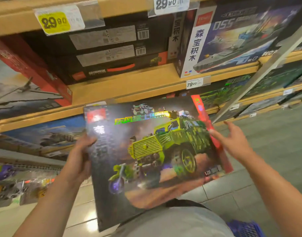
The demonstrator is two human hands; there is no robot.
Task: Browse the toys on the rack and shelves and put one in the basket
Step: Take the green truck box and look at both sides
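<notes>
Left hand (pixel 78 158) grips the truck building-block box (pixel 152 151); right hand (pixel 232 141) open beside it. Next: lower box into the blue basket (pixel 244 228).

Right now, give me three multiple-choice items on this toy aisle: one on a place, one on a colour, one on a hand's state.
1. Where does the blue basket show?
A. on the top shelf
B. bottom right, low beside the person
C. hanging from the left hand

2. What colour is the truck pictured on the held toy box?
A. green
B. white
C. orange

3. How is the right hand?
A. curled in a fist
B. out of view
C. fingers spread at the box's red right edge

Answers:
1 B, its blue mesh sits in the lower right corner.
2 A, the truck is bright green.
3 C, its fingers are straight and spread, while the left hand grips the box's left edge.
</notes>
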